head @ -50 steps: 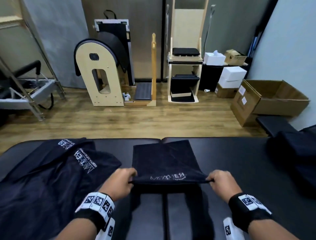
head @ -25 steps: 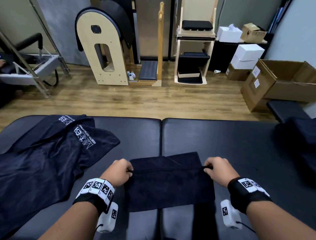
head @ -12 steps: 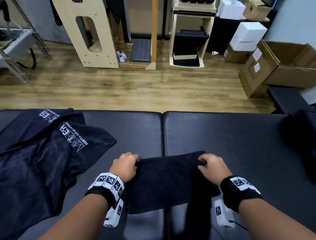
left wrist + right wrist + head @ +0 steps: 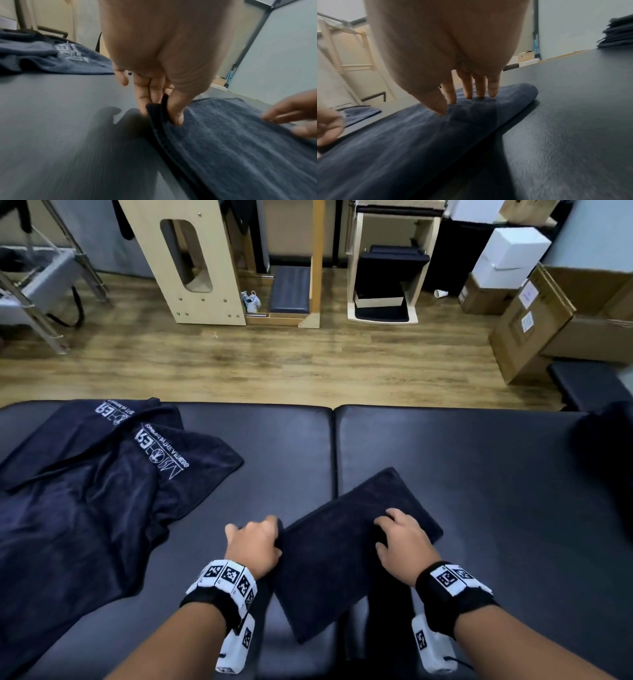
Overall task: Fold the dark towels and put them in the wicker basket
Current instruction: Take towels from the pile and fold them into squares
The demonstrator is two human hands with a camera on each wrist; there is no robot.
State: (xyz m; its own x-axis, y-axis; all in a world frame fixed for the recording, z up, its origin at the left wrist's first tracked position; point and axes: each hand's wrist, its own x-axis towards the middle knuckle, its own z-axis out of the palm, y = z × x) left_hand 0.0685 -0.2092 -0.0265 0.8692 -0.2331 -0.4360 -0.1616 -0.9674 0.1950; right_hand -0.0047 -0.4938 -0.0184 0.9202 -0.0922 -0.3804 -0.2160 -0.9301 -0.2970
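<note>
1. Head view: folded dark towel (image 4: pixel 356 546) lies skewed on the black padded table (image 4: pixel 479 474), across the seam btwn the two pads, its near corner close to the table's near edge. Left hand (image 4: pixel 255 544) pinches the towel's left edge, fingers curled. Right hand (image 4: pixel 399 537) lies on top of the towel near its right end, fingers spread & fairly straight, gripping nothing. Heap of unfolded dark towels (image 4: pixel 85 501) w/ white print sits on the table's left part, well apart from the folded one. Cardboard boxes (image 4: pixel 561 316) on the wood floor, far right.
2. Left wrist view: thumb & fingers (image 4: pixel 176 111) nip the towel's edge, lifting it slightly off the table. Right hand's fingertips at frame's right, on the cloth.
3. Right wrist view: right fingertips (image 4: pixel 479 89) press down on the towel, nothing clasped. Stack of folded dark towels (image 4: pixel 619 33) at the table's far right. No wicker basket seen.
</note>
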